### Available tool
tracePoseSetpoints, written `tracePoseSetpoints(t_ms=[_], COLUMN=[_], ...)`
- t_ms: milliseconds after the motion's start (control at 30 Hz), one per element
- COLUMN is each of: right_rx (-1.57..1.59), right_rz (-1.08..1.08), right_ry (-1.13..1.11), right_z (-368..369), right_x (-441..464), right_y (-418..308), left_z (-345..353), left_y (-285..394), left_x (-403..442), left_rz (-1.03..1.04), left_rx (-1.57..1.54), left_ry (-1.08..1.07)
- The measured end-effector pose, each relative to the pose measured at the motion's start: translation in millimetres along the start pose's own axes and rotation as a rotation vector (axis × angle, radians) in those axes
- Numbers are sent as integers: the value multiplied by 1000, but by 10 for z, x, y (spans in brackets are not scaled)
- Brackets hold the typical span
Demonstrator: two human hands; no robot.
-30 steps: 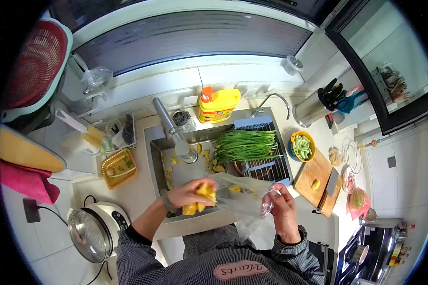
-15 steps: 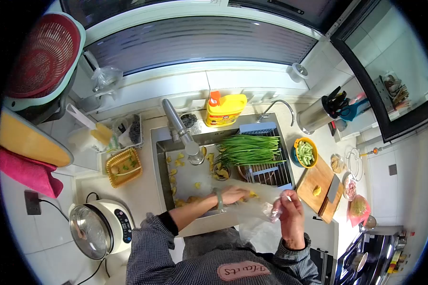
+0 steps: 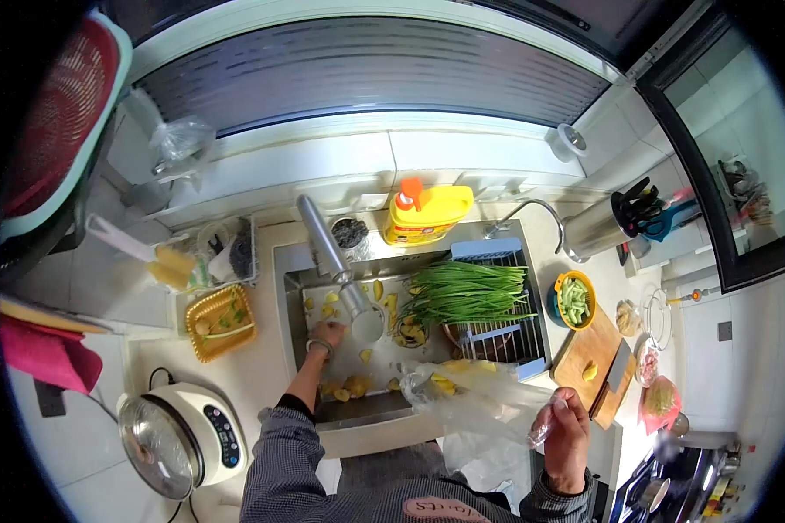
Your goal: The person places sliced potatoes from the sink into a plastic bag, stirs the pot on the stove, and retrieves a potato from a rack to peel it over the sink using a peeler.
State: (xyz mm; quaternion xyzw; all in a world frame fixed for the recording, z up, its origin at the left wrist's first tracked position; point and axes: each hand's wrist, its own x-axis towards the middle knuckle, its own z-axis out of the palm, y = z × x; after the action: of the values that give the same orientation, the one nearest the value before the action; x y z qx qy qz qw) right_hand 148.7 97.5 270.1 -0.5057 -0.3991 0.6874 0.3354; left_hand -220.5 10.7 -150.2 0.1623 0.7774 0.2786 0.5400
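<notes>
My left hand [image 3: 326, 335] reaches down into the left part of the steel sink [image 3: 340, 417], among yellow peel pieces [image 3: 391, 307]; what its fingers touch is too small to make out. A clear plastic bag [image 3: 488, 397] hangs from my right hand [image 3: 568, 436], whose fingers are closed on its edge. Yellow pieces [image 3: 445, 384] show through the bag's left end. Brownish potato-like lumps [image 3: 356, 385] lie near the sink's front wall. Long green stalks [image 3: 471, 292] rest on the rack at the sink's right side, behind the bag.
The faucet [image 3: 331, 253] arches over the sink, close to my left hand. Behind stands a yellow jug [image 3: 429, 215]. To the right are a bowl of green pieces [image 3: 574, 299] and a cutting board [image 3: 576, 353] with a knife [image 3: 618, 364]. An electric cooker [image 3: 179, 440] stands at the left.
My left hand has put its yellow pieces into the bag, come out, and moved left and back into the sink. My right hand has shifted right and down with the bag.
</notes>
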Motion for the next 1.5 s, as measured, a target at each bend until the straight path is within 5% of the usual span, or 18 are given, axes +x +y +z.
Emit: tracePoseSetpoints(t_ms=[67, 167, 300, 400, 467, 500, 600, 667, 800, 1000, 1033, 1267, 1367, 1500], right_rx=[11, 27, -12, 30, -2, 26, -6, 6, 6, 53, 19, 23, 7, 12], right_rz=[-15, 9, -2, -6, -4, 2, -25, -36, -68, -61, -25, -18, -11, -7], right_ry=[28, 73, 167, 174, 210, 194, 218, 244, 87, 82, 236, 225, 190, 226], right_z=[-20, -14, -3, -43, -54, -72, -108, -182, -163, -192, -213, -240, -205, -191], right_x=[-17, -35, -53, -68, -107, -124, -151, -159, -160, -178, -191, -147, -154, -182], right_y=[25, -8, -16, 24, 33, 40, 95, 171, 106, 180, 226, 228, 228, 221], left_z=[-10, 58, 628, 913, 988, 903, 1006, 1052, 1238, 1363, 1377, 1268, 1500, 1573], left_y=[-168, -361, -797, -518, -98, 85, 378, 375, 563, 1179, 1127, 1336, 756, 743], left_x=[472, 695, 528, 539, 814, 833, 882, 870, 1218, 1403, 1298, -10, 710, 723], left_rz=[-171, -42, 321, 744, 848, 683, 665, 768, 781, 583, 597, 633, 590, 599], left_rx=[548, 492, 296, 105, 206, 554, 732, 797, 781, 917, 945, 1292, 1034, 1222], left_ry=[288, 482, 486, 426, 495, 575, 709, 352, 262, -211, -241, -230, -309, -488])
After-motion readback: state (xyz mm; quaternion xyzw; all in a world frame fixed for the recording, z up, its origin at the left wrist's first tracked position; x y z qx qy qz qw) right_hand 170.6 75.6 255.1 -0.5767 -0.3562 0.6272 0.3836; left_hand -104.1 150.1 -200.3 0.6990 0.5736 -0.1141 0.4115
